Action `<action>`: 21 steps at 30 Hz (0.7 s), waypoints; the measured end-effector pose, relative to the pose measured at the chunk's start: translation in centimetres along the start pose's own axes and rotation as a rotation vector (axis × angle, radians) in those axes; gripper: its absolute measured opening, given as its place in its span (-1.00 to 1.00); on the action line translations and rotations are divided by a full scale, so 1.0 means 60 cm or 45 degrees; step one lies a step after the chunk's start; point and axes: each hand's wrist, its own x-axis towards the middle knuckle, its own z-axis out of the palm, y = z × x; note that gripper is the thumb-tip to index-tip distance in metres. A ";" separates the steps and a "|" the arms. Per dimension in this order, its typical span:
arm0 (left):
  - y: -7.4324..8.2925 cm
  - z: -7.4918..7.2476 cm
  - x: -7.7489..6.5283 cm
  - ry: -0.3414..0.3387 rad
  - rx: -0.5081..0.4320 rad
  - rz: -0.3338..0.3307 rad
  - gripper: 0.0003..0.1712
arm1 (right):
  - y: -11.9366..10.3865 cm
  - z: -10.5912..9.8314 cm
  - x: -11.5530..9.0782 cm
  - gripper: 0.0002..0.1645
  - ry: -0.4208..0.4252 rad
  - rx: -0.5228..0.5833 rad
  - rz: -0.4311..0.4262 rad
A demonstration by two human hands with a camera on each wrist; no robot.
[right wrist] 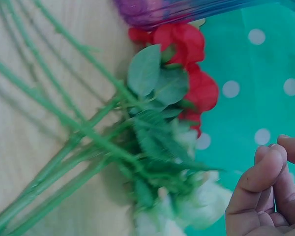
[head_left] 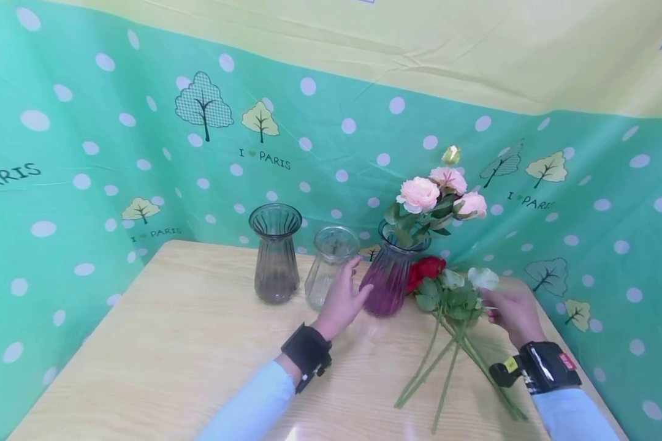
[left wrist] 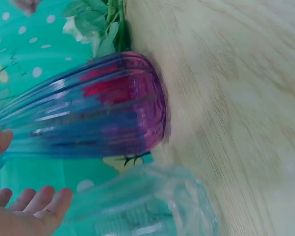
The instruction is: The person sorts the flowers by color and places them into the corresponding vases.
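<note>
My left hand [head_left: 342, 300] reaches between a clear glass vase [head_left: 319, 278] and a purple-blue glass vase [head_left: 386, 282], thumb and fingers spread beside the purple one. In the left wrist view, those fingers [left wrist: 51, 209] overlap the clear vase and hold nothing. Pink flowers [head_left: 419, 195] with green leaves stand in the purple vase. Over at the right, my right hand [head_left: 513, 312] hovers at the white roses [head_left: 482, 278], its fingers loosely bent. Nothing shows between these bent fingers [right wrist: 265, 172] in the right wrist view. Red roses [right wrist: 187, 64] lie beside the white ones.
A grey glass vase [head_left: 276, 263] stands left of the clear one. Long green stems [head_left: 447, 373] spread across the wooden table [head_left: 160, 355] towards its front. A green, dotted cloth [head_left: 320, 153] hangs behind and along both sides.
</note>
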 end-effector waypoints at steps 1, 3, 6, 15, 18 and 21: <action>-0.001 -0.006 -0.004 0.016 -0.012 0.001 -0.32 | 0.006 -0.001 -0.001 -0.81 -0.006 0.022 0.024; -0.004 -0.018 -0.011 0.048 -0.038 0.005 -0.36 | 0.018 -0.002 -0.004 -0.72 -0.009 0.027 0.070; -0.011 -0.034 -0.019 0.090 -0.052 0.020 -0.42 | 0.036 -0.003 -0.011 -0.62 -0.008 0.056 0.153; -0.045 -0.071 -0.032 0.248 -0.070 0.002 -0.47 | 0.084 0.003 -0.018 -0.46 -0.040 0.025 0.239; -0.055 -0.077 -0.035 0.289 -0.061 -0.025 -0.42 | 0.095 0.013 -0.017 -0.36 -0.039 0.010 0.242; -0.060 -0.081 -0.036 0.325 -0.025 -0.043 -0.32 | 0.106 0.025 -0.015 -0.37 -0.034 0.012 0.242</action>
